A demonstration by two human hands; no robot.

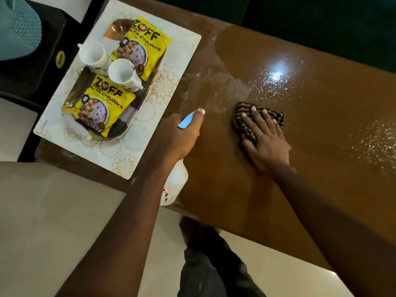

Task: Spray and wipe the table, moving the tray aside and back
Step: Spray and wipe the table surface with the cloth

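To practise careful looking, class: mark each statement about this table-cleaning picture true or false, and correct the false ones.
1. The right hand presses flat on the striped cloth. True.
2. The left hand holds a sponge. False: it grips the spray bottle.
3. Two white cups stand on the tray. True.
4. The packets on the tray are red. False: they are yellow.

The left hand covers most of the spray bottle, and the bottle's label print is too small to read. The right hand hides the middle of the striped cloth. At the upper left a teal knitted item is cut off by the frame, and the surface runs off the right edge.
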